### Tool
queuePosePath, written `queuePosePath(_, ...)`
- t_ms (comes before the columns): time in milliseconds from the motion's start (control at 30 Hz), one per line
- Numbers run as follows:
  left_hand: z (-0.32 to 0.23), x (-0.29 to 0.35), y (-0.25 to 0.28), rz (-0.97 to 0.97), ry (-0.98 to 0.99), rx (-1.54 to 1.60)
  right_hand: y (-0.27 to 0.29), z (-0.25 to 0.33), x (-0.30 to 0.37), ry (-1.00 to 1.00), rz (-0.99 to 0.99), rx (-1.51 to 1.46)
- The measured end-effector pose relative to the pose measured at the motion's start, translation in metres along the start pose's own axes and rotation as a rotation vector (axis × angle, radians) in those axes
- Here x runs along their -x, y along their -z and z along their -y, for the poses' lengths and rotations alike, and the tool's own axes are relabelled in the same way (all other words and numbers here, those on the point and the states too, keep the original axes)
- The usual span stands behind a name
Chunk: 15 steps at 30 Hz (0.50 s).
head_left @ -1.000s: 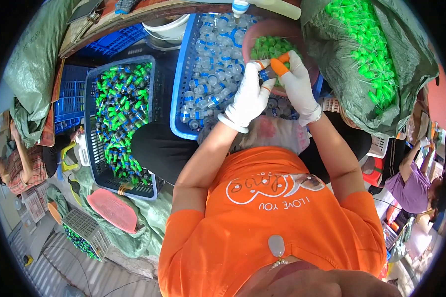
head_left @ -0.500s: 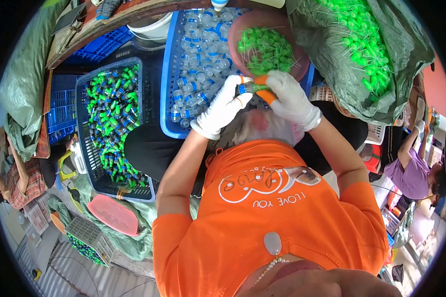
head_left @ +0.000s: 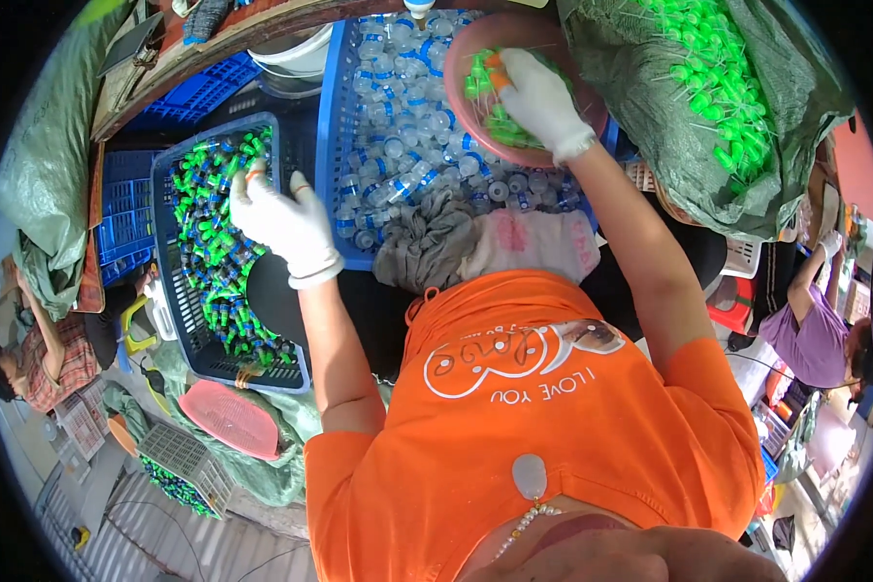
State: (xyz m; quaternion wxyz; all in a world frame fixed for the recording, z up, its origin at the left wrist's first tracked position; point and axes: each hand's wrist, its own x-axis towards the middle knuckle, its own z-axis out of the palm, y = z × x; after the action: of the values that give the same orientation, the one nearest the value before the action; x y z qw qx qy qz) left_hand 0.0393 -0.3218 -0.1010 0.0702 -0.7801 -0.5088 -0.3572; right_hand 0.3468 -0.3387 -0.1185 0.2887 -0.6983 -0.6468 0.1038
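My left hand [head_left: 286,223], in a white glove with orange-marked fingertips, hangs over the near right side of a dark blue basket [head_left: 161,223]. Its fingers are apart and nothing is in them. Small bottles with green tops [head_left: 225,199] fill that basket. Reaching into a pink bowl [head_left: 464,116] is my gloved right hand [head_left: 541,102], its visible orange-tipped fingers stretched slightly apart over green caps with thin clear tubes [head_left: 506,128]; its thumb is hidden. Between the hands stands a blue crate [head_left: 330,126] of small clear bottles with blue bands [head_left: 398,136].
A grey cloth [head_left: 427,242] and a white cloth with pink marks [head_left: 524,242] lie across my lap. At the right, a large green sack [head_left: 611,126] holds more green tubed caps. A pink plastic basket [head_left: 228,417] lies at lower left. People sit at far left and far right.
My hands have parted from a green-topped bottle they held together. The left has moved left over the basket and no longer holds it; the right has moved up into the pink bowl.
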Motion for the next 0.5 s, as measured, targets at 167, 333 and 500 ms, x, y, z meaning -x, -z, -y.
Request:
queuePosePath(167, -0.015, 0.008, -0.057, 0.237, -0.088, 0.181, -0.042, 0.002, -0.035, -0.143, 0.201, 0.274)
queuePosePath(333, 0.002, 0.013, -0.157, 0.406, -0.060, 0.067, -0.044, -0.002, -0.022, -0.192, 0.306, 0.277)
queuePosePath(500, 0.006, 0.010, -0.177, 0.644, -0.013, -0.060, -0.016, -0.009, 0.013, 0.010, 0.001, 0.173)
